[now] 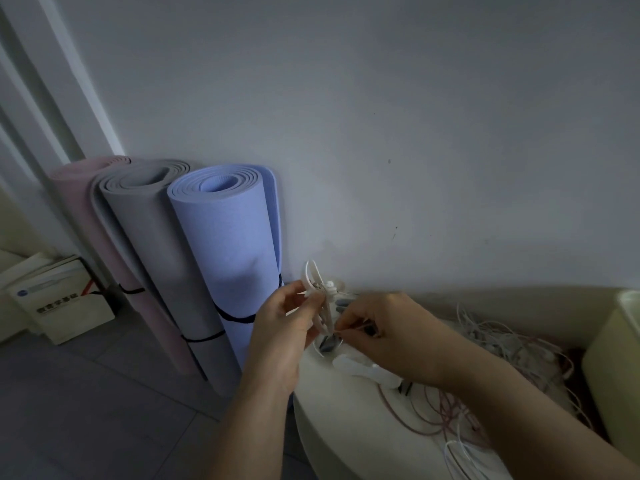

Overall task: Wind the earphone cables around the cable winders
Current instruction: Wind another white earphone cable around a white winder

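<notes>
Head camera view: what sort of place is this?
Probably a room in a home: rolled exercise mats stand against a plain wall, and a pale round table holds tangled earphone cables.

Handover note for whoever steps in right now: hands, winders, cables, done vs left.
Left hand: grips the white plastic cable winder, raised over the edge of the round white table.
Right hand: pinches the thin white earphone cable right beside that winder.
Second white winder: lies on the table under the right hand.
Tangled white and pink cables: piled loose on the table to the right.
Done: winding seems under way; turn count not visible.
Left: finish this cable, then the pile.
</notes>
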Demonstrator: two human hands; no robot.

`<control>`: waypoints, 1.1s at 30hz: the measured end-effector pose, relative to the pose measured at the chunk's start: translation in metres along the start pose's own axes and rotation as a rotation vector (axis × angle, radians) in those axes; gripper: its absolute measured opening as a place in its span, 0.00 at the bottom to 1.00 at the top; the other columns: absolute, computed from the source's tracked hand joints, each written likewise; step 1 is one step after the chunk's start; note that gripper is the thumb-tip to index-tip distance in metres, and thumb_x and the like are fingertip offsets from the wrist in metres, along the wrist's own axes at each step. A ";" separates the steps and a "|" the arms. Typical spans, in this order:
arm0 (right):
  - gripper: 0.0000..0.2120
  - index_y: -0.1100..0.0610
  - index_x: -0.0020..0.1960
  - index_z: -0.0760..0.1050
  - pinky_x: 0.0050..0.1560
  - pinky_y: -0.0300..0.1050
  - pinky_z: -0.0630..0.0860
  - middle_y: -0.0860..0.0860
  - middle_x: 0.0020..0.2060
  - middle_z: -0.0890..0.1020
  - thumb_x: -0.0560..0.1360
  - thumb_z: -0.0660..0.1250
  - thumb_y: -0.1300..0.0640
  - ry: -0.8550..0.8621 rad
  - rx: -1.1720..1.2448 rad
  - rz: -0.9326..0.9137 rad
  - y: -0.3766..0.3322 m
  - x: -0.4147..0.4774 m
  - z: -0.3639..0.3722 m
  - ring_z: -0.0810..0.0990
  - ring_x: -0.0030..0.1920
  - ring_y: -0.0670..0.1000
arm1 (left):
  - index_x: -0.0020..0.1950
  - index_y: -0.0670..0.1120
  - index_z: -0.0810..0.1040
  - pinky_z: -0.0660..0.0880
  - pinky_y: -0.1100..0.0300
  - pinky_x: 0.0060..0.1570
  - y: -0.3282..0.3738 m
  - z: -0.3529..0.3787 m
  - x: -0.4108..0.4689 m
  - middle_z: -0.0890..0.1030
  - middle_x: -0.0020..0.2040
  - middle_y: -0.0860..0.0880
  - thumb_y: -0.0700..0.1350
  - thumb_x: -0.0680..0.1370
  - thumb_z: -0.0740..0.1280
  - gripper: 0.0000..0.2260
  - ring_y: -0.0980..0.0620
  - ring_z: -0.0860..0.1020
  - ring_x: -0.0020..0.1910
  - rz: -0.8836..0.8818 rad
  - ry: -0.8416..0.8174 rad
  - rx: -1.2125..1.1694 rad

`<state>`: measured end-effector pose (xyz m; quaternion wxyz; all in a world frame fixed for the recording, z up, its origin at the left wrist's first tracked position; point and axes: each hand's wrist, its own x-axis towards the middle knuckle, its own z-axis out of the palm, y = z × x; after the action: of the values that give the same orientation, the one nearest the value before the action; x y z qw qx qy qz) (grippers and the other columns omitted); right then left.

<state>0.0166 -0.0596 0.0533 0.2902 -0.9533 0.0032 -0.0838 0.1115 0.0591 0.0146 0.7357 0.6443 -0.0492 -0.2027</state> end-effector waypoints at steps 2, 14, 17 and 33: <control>0.06 0.55 0.48 0.81 0.41 0.28 0.70 0.45 0.41 0.80 0.77 0.65 0.58 0.080 0.010 0.012 0.002 0.001 -0.003 0.76 0.38 0.40 | 0.55 0.49 0.80 0.78 0.56 0.47 -0.001 0.001 0.000 0.84 0.49 0.49 0.42 0.76 0.70 0.09 0.52 0.82 0.45 0.026 -0.009 0.029; 0.07 0.51 0.36 0.76 0.32 0.28 0.67 0.40 0.28 0.76 0.69 0.75 0.55 0.472 0.153 0.075 0.019 -0.001 -0.020 0.73 0.32 0.37 | 0.56 0.55 0.79 0.77 0.55 0.57 0.000 0.003 -0.010 0.84 0.47 0.56 0.44 0.76 0.70 0.11 0.56 0.82 0.52 0.044 -0.459 0.272; 0.06 0.52 0.37 0.78 0.30 0.29 0.66 0.36 0.27 0.77 0.68 0.75 0.53 0.424 0.239 0.109 0.023 -0.002 -0.022 0.70 0.28 0.40 | 0.54 0.55 0.81 0.77 0.55 0.57 0.002 0.001 -0.011 0.85 0.47 0.54 0.47 0.72 0.71 0.11 0.55 0.82 0.52 0.068 -0.520 0.261; 0.19 0.55 0.36 0.80 0.36 0.38 0.75 0.54 0.32 0.73 0.53 0.83 0.47 0.056 1.299 0.183 0.063 0.003 -0.017 0.72 0.33 0.49 | 0.56 0.53 0.81 0.76 0.63 0.50 0.007 0.002 -0.019 0.84 0.49 0.51 0.47 0.72 0.73 0.13 0.55 0.81 0.50 0.105 -0.674 0.204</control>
<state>0.0194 -0.1215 0.0326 0.8125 -0.5775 0.0404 -0.0685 0.0950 0.0647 0.0255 0.6195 0.6078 -0.3422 -0.3601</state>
